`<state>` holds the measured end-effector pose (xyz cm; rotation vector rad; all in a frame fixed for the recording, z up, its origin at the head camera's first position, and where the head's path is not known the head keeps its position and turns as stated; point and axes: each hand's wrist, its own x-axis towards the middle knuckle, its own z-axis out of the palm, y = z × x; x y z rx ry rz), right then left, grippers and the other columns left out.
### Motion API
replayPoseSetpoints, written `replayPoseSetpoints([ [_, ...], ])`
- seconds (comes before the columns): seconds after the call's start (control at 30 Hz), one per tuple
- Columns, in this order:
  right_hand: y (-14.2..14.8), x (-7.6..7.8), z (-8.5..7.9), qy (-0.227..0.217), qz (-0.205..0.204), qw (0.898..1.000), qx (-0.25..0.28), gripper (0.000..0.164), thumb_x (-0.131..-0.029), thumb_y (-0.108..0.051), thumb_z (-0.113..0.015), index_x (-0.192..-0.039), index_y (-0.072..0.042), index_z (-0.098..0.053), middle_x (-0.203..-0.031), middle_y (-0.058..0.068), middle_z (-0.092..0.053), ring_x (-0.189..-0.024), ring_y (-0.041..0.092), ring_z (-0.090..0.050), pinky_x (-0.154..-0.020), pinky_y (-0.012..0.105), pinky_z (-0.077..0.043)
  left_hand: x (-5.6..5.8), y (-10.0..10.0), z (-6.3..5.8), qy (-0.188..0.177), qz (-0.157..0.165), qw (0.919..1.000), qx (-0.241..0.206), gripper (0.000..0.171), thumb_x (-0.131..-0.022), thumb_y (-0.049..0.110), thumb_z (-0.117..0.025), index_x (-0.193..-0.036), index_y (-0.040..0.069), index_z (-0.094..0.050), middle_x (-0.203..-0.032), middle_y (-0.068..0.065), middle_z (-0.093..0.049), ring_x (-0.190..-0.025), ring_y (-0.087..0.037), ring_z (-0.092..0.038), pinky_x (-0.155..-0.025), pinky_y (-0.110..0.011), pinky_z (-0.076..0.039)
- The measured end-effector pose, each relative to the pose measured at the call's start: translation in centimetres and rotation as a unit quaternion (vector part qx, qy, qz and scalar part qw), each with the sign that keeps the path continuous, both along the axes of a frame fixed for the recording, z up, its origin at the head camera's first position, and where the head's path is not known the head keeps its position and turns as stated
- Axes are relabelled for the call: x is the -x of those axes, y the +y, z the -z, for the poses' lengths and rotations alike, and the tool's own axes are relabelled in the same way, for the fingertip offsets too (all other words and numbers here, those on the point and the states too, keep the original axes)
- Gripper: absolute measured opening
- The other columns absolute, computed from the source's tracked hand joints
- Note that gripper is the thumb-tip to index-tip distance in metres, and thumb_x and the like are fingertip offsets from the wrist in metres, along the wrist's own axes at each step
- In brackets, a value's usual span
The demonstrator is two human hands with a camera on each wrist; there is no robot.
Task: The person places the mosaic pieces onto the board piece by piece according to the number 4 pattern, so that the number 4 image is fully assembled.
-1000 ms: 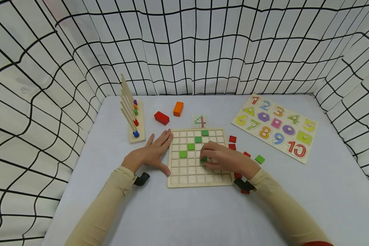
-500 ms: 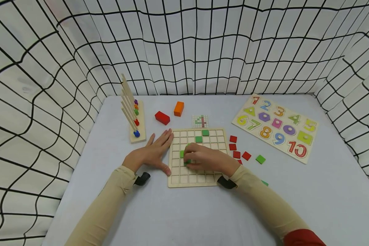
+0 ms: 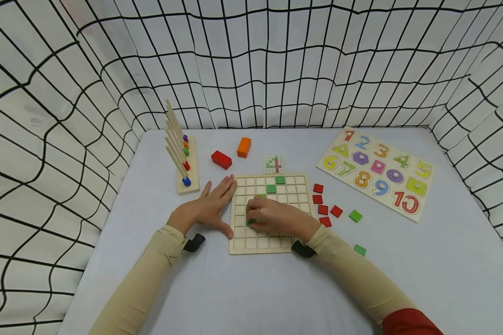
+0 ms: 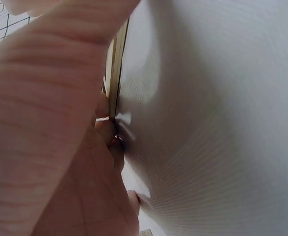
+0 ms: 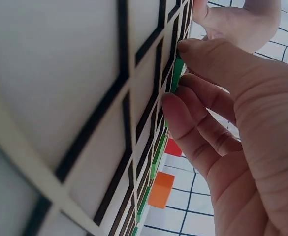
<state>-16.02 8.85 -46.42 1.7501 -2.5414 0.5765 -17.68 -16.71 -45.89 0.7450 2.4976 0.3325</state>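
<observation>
A wooden grid board (image 3: 275, 244) lies on the table. My right hand (image 3: 278, 216) is over its left half and pinches a green square tile (image 5: 176, 73) between thumb and fingers at the grid; whether the tile sits fully in a cell is hidden. Green tiles fill cells up the board in a diagonal, such as one green tile (image 3: 271, 189) near the top; the hand covers part of this row. With fingers spread, my left hand (image 3: 205, 209) rests against the board's left edge, touching it with thumb and fingertips.
Right of the board lie several red tiles (image 3: 323, 210) and two loose green tiles (image 3: 355, 216). A small pattern card (image 3: 273, 164) lies behind it. Red block (image 3: 221, 159), orange block (image 3: 244, 147), peg stand (image 3: 188, 185) and number puzzle (image 3: 375, 172) stand around; black netting surrounds the table.
My right hand has carried the green tile leftward across the board, then lowered slightly at the left columns. My left hand has stayed in place.
</observation>
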Motion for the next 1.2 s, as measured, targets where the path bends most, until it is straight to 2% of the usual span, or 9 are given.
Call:
replayPoseSetpoints([
  [0.23,0.0,0.0,0.2,-0.039,0.026,0.999,0.000,0.005,-0.098,-0.015,-0.080,-0.100,-0.009,-0.081,-0.104,0.004,-0.070,-0.101,0.018,-0.061,-0.092,0.025,-0.059,0.1,-0.1,0.3,0.002,0.001,1.0000,-0.002,0.151,-0.072,0.066,-0.090,-0.171,0.001,0.004,-0.181,-0.018,0.014,-0.169,-0.038,0.011,-0.132,-0.071,0.008],
  [0.63,-0.2,-0.3,-0.2,-0.003,0.024,1.000,-0.016,0.007,-0.099,-0.016,-0.079,-0.102,-0.010,-0.081,-0.105,0.004,-0.070,-0.101,0.018,-0.059,-0.089,0.024,-0.058,-0.1,-0.1,0.1,0.009,-0.003,0.9999,-0.005,0.150,-0.073,0.065,-0.091,-0.171,0.000,0.003,-0.181,-0.019,0.013,-0.169,-0.039,0.010,-0.132,-0.071,0.006],
  [0.87,0.1,-0.4,-0.6,-0.022,0.026,0.999,-0.029,0.009,-0.100,-0.016,-0.078,-0.105,-0.010,-0.082,-0.107,0.004,-0.071,-0.101,0.018,-0.060,-0.089,0.024,-0.058,-0.1,0.0,0.1,0.006,-0.004,1.0000,-0.005,0.151,-0.073,0.065,-0.091,-0.171,0.000,0.003,-0.181,-0.019,0.013,-0.169,-0.039,0.011,-0.132,-0.070,0.007],
  [1.2,2.2,-0.2,-1.2,-0.030,0.032,0.999,0.004,0.011,-0.097,-0.011,-0.080,-0.107,-0.007,-0.081,-0.114,0.009,-0.072,-0.107,0.021,-0.066,-0.095,0.028,-0.061,0.0,0.0,0.2,0.002,-0.007,1.0000,0.004,0.154,-0.071,0.068,-0.091,-0.171,0.003,0.006,-0.181,-0.016,0.016,-0.169,-0.037,0.013,-0.133,-0.069,0.008],
])
